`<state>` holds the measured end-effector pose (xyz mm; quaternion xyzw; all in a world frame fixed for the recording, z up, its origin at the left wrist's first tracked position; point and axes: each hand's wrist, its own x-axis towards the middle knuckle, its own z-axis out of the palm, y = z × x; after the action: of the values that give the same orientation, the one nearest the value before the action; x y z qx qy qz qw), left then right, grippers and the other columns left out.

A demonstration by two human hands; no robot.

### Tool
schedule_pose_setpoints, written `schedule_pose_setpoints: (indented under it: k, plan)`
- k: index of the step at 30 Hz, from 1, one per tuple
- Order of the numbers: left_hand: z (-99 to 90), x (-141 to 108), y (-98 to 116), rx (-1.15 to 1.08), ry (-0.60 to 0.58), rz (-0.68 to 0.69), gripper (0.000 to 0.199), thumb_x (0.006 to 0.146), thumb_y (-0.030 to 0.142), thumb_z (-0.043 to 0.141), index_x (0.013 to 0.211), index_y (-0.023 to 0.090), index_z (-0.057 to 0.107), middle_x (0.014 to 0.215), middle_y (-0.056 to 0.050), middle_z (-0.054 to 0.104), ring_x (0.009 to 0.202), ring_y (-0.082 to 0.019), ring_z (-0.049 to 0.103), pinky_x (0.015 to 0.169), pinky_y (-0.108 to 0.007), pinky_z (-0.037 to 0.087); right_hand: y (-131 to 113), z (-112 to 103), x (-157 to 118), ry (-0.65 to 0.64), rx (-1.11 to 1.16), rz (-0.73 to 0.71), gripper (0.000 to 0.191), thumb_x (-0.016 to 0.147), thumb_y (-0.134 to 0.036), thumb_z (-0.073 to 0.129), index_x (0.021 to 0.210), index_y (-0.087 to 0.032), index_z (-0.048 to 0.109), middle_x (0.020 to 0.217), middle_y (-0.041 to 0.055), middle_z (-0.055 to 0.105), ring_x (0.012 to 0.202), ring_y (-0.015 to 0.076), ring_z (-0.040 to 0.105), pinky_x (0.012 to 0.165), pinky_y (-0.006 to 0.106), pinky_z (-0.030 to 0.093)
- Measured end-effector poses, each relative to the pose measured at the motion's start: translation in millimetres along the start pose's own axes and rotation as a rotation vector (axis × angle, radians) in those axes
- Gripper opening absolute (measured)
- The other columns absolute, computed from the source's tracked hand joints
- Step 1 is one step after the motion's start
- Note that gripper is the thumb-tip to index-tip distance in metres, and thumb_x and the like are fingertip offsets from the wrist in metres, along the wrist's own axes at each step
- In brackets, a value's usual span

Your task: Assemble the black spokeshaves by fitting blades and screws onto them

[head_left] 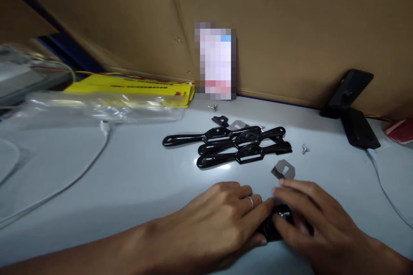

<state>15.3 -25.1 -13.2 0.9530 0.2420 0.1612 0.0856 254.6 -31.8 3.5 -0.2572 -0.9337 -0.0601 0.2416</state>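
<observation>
Near the front edge of the view, my left hand (230,217) wears a ring and is closed round a black metal tool (272,230). On the tool's other side is my right hand (314,215), its thumb and fingers bent round it beside a small silver screw (284,215). Most of the tool is hidden by both hands. Just beyond my right fingertips lies a grey blade plate (285,168) with a dark piece partly under it. Three black two-handled tools (222,159) lie side by side farther back.
Behind the tools are a dark clamp piece (220,120), another grey plate (238,125) and a wing screw (212,107). Another wing screw (305,149) lies right. Plastic bags (106,109) cover yellow packs (129,88) at left. A black stand (358,126) and white cables (77,178) are around.
</observation>
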Motion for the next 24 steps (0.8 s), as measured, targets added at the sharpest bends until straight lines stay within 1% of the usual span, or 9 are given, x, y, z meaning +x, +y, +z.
schedule_pose_setpoints:
  k: [2,6,10,12,15,18,20,22,24]
  plan:
    - [-0.4,0.0,-0.2,-0.005,0.0,0.002,0.024,0.105,0.032,0.043,0.106,0.014,0.06,0.082,-0.005,0.067,0.067,-0.017,0.059,0.059,-0.03,0.047,-0.6,-0.5,-0.4,-0.015,0.036,-0.016,0.026,0.087,-0.001,0.053,0.089,-0.02,0.071,0.112,0.0095,0.074,0.113,0.0203,0.066,0.092,0.033,0.06]
    - [-2.0,0.5,0.1,-0.017,-0.013,-0.016,0.028,0.106,0.032,0.042,0.116,0.013,0.059,0.083,-0.005,0.067,0.068,-0.017,0.06,0.06,-0.03,0.048,-1.3,-4.2,0.5,-0.018,-0.013,0.006,0.026,0.086,0.002,0.052,0.084,-0.019,0.068,0.116,0.0111,0.073,0.12,0.0241,0.063,0.093,0.039,0.06]
    - [-2.2,0.6,0.5,-0.023,-0.01,-0.014,0.029,0.106,0.033,0.04,0.118,0.013,0.058,0.084,-0.006,0.068,0.068,-0.017,0.059,0.061,-0.03,0.049,-0.5,-5.9,1.7,-0.051,0.02,-0.026,0.026,0.086,0.0,0.052,0.082,-0.019,0.069,0.113,0.0098,0.074,0.116,0.0221,0.065,0.092,0.035,0.061]
    - [-1.9,0.6,0.6,-0.02,-0.009,-0.009,0.029,0.106,0.033,0.041,0.118,0.012,0.058,0.083,-0.005,0.068,0.068,-0.018,0.06,0.06,-0.031,0.048,0.7,-5.4,1.8,-0.031,-0.012,-0.002,0.027,0.087,0.0,0.051,0.08,-0.018,0.069,0.113,0.0114,0.074,0.116,0.0244,0.065,0.091,0.038,0.061]
    - [-1.2,0.7,0.6,-0.017,-0.009,-0.008,0.028,0.106,0.032,0.041,0.117,0.012,0.058,0.083,-0.005,0.068,0.069,-0.019,0.06,0.061,-0.032,0.048,1.0,-5.9,2.1,-0.012,-0.047,0.047,0.029,0.088,0.001,0.049,0.088,-0.017,0.071,0.116,0.0125,0.074,0.118,0.0261,0.064,0.091,0.042,0.061]
    - [-0.9,1.0,0.7,-0.022,-0.01,-0.006,0.025,0.106,0.032,0.041,0.107,0.014,0.059,0.084,-0.006,0.068,0.068,-0.018,0.059,0.06,-0.031,0.047,-0.3,-7.8,1.9,-0.048,0.013,0.007,0.032,0.089,0.001,0.051,0.098,-0.02,0.072,0.115,0.0092,0.074,0.116,0.0214,0.065,0.092,0.036,0.061]
    - [-1.5,1.3,0.8,-0.024,-0.014,-0.011,0.023,0.105,0.032,0.043,0.106,0.015,0.059,0.083,-0.005,0.067,0.067,-0.018,0.058,0.059,-0.03,0.047,0.3,-8.2,0.7,-0.053,0.044,-0.024,0.03,0.089,0.001,0.051,0.093,-0.021,0.071,0.115,0.0082,0.074,0.117,0.0203,0.064,0.092,0.033,0.06]
    - [-2.7,1.7,1.0,-0.025,-0.027,-0.015,0.023,0.105,0.032,0.045,0.111,0.014,0.058,0.083,-0.005,0.067,0.068,-0.018,0.059,0.059,-0.031,0.047,2.2,-7.4,-0.7,-0.025,0.013,-0.001,0.028,0.088,0.002,0.052,0.086,-0.019,0.069,0.117,0.0096,0.073,0.119,0.0229,0.063,0.092,0.037,0.06]
    - [-3.5,1.8,1.1,-0.022,-0.032,-0.016,0.025,0.104,0.032,0.047,0.118,0.013,0.056,0.084,-0.005,0.068,0.069,-0.018,0.06,0.059,-0.031,0.048,3.4,-6.5,-1.0,0.011,-0.038,0.029,0.027,0.088,0.003,0.051,0.085,-0.018,0.069,0.118,0.0117,0.072,0.12,0.0254,0.062,0.091,0.04,0.061]
